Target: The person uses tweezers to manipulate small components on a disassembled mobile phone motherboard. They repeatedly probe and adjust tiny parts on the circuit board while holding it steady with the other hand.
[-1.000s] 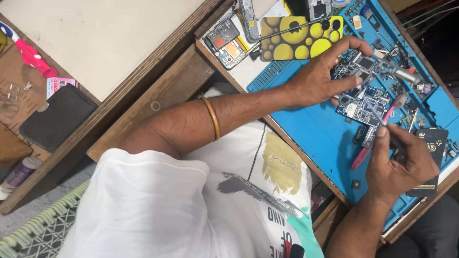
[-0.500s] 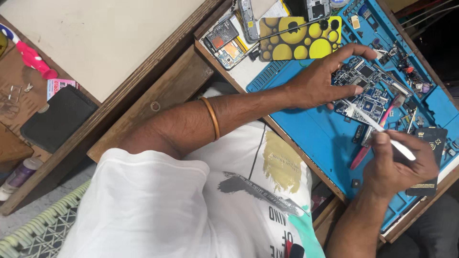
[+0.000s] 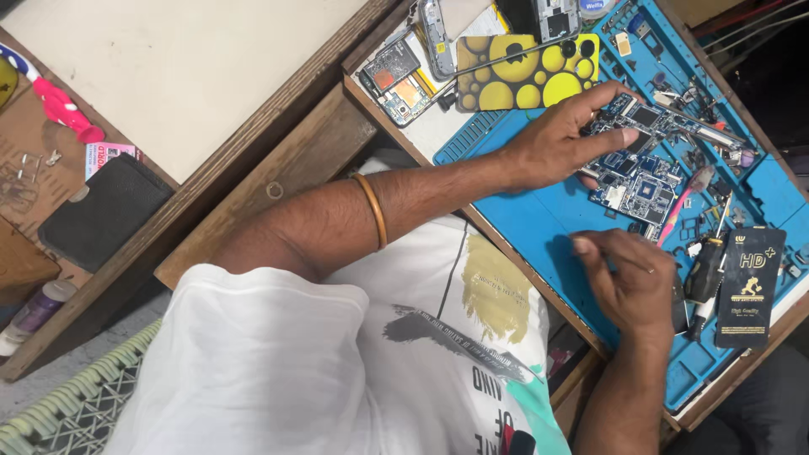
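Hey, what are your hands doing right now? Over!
Left hand pressing circuit board flat. Right hand on blue mat, fingers curled. Pink tool lying beside board.

Two hands are in view, a left hand (image 3: pixel 560 143) and a right hand (image 3: pixel 628 282), with one gold bangle (image 3: pixel 373 211) on the left forearm. One blue work mat (image 3: pixel 539 215) fills the right of the frame. On it lie two bare circuit boards (image 3: pixel 645 181) (they overlap, so the count is uncertain). At top centre sits one yellow-spotted phone case (image 3: pixel 522 72); at lower right, one black packet (image 3: pixel 750 286). One black pouch (image 3: pixel 101 211) lies at left.
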